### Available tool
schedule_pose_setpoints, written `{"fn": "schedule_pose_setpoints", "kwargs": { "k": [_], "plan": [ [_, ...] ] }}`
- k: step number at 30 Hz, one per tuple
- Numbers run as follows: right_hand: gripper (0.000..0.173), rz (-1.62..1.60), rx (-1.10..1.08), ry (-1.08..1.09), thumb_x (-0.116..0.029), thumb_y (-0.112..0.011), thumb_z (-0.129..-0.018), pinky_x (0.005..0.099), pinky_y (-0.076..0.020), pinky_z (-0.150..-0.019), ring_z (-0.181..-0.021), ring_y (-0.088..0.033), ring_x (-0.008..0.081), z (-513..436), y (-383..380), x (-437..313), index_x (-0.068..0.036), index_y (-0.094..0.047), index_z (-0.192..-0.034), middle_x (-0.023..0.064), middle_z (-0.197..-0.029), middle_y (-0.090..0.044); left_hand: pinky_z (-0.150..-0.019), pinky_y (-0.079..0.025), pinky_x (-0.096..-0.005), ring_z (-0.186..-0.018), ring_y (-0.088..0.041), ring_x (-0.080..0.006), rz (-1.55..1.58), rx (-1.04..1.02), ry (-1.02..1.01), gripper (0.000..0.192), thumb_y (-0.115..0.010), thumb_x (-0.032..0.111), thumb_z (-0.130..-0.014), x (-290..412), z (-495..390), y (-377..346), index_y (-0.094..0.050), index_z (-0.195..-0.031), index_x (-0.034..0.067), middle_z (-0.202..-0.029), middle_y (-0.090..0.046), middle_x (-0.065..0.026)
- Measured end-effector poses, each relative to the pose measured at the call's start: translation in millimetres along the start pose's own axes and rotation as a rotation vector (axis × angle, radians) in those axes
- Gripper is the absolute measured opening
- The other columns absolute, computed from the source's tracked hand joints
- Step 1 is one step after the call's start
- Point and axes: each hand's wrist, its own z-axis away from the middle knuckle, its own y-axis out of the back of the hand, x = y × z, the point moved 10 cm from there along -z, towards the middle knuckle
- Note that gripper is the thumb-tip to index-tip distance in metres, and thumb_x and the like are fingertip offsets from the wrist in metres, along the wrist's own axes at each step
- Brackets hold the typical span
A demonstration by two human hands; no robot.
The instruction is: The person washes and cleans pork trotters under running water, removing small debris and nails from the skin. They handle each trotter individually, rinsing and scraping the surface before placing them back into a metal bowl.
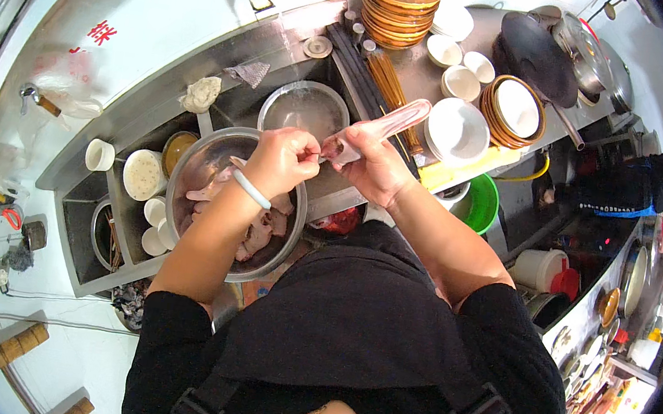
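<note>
A long, pale pink piece of raw meat (401, 119), perhaps poultry, lies in the grip of my right hand (377, 166). Its far end points up and to the right, while the near end is dark reddish. At that near end, the fingertips of my left hand (288, 158) pinch together; what exactly they grip is too small to tell. A pale bangle circles my left wrist. Under my left forearm stands a large metal basin (298, 228) with several raw meat pieces (259, 235) in it, partly hidden by the arm. Behind my hands, a metal bowl (306, 111) sits in the sink.
Steel sink edges (338, 203) run before me. White cups (155, 210) stand at left. On the right counter are stacked brown bowls (399, 10), white bowls (458, 129), chopsticks (393, 81) and a black wok (536, 58). Below sits a green basin (484, 204). Another person's dark sleeve (651, 184) shows far right.
</note>
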Motion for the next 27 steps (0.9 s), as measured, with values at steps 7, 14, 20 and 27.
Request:
{"fn": "schedule_pose_setpoints", "kwargs": {
  "k": [7, 14, 20, 27],
  "plan": [
    [0.020, -0.036, -0.100, -0.155, -0.028, -0.063, -0.092, 0.0284, -0.0520, -0.070, -0.083, -0.064, 0.0169, 11, -5, 17, -0.008, -0.062, -0.096, 0.0081, -0.092, -0.068, -0.060, -0.051, -0.0409, -0.067, -0.062, -0.0325, -0.233, 0.086, -0.091, 0.011, -0.068, 0.004, -0.068, 32, 26, -4, -0.060, -0.076, 0.004, -0.073, -0.061, -0.0133],
    [0.013, -0.211, 0.078, -0.164, -0.024, -0.061, -0.094, 0.0304, -0.0527, -0.068, -0.083, -0.064, 0.0179, 41, 31, 30, -0.011, -0.059, -0.095, 0.0053, -0.088, -0.065, -0.057, -0.050, -0.0378, -0.064, -0.061, -0.0289, -0.373, 0.362, -0.095, 0.012, -0.068, 0.000, -0.065, 60, 51, -31, -0.061, -0.074, 0.005, -0.070, -0.060, -0.0107],
    [0.016, -0.242, 0.060, -0.229, -0.027, -0.059, -0.095, 0.0294, -0.0521, -0.069, -0.083, -0.063, 0.0180, 72, 51, 27, -0.011, -0.059, -0.096, 0.0055, -0.090, -0.065, -0.063, -0.052, -0.0255, -0.066, -0.065, -0.0111, -0.056, 0.412, 0.238, 0.009, -0.068, -0.005, -0.075, 40, 77, -62, -0.064, -0.082, -0.002, -0.079, -0.067, -0.0059],
    [0.014, -0.104, 0.007, -0.207, -0.023, -0.062, -0.093, 0.0298, -0.0526, -0.068, -0.083, -0.064, 0.0180, 90, 55, 19, -0.010, -0.060, -0.096, 0.0059, -0.090, -0.066, -0.066, -0.055, -0.0269, -0.074, -0.069, -0.0156, 0.096, 0.211, 0.415, 0.006, -0.066, -0.006, -0.080, 38, 87, -84, -0.064, -0.085, -0.005, -0.076, -0.067, -0.0073]
  ]
}}
